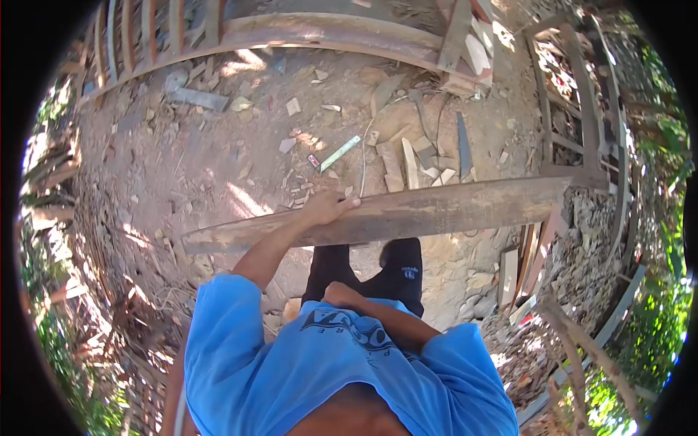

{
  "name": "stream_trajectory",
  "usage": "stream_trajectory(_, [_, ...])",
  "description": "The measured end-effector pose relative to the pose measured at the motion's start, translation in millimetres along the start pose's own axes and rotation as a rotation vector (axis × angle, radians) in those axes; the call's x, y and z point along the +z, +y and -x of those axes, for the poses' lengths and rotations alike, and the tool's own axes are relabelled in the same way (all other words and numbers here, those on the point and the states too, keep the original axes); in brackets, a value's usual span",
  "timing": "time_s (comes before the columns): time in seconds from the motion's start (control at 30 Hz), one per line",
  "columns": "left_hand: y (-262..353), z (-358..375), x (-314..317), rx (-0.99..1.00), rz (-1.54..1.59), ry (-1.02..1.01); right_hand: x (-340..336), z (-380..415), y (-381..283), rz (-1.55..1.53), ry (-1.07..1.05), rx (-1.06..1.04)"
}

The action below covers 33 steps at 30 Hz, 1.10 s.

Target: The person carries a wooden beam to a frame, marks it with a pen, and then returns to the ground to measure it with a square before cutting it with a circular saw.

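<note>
A long weathered wooden plank [436,211] lies crosswise in front of my legs, its left end narrowing. My left hand [327,208] is closed over its far edge, left of the middle, with the fingertips partly hidden. Close to my waist, my right hand [342,295] is curled in front of my blue shirt [313,363] and dark trousers [403,269]. Whatever it may hold is hidden. The plank's right end reaches a wooden support [554,221].
Wood offcuts [411,163] and a green-and-white strip [340,152] lie on the dirt floor beyond the plank. A long timber beam [327,33] crosses the far side. Wooden framing [582,102] stands at right, and poles [589,349] lean at lower right.
</note>
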<state>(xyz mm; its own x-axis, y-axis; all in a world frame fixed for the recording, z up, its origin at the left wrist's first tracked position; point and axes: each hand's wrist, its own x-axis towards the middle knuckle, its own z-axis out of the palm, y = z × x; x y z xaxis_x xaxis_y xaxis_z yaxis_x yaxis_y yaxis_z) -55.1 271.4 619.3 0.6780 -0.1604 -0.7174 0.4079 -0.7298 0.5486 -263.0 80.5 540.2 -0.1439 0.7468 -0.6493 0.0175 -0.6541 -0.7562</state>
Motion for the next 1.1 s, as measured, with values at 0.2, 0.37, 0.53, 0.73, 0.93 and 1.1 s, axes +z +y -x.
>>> stream_trajectory(0.2, [19,-14,87,-0.029,0.117,0.035,-55,154,3,-0.441,-0.227,-0.153])
stream_trajectory(0.37, [90,-52,138,-0.104,0.088,0.073,-23,193,167,-0.201,-0.113,-0.291])
stream_trajectory(0.53, [101,-99,173,-0.142,0.152,0.024,-21,323,263,0.241,0.847,0.597])
stream_trajectory(0.73, [46,-175,213,-0.175,0.144,0.029,31,381,309,-0.383,0.294,0.246])
stream_trajectory(0.93, [-73,-258,248,-0.179,0.227,0.058,-43,367,410,-0.632,0.167,0.331])
stream_trajectory(1.1, [-198,-351,279,-0.097,0.118,0.152,-144,285,671,-0.553,0.794,0.595])
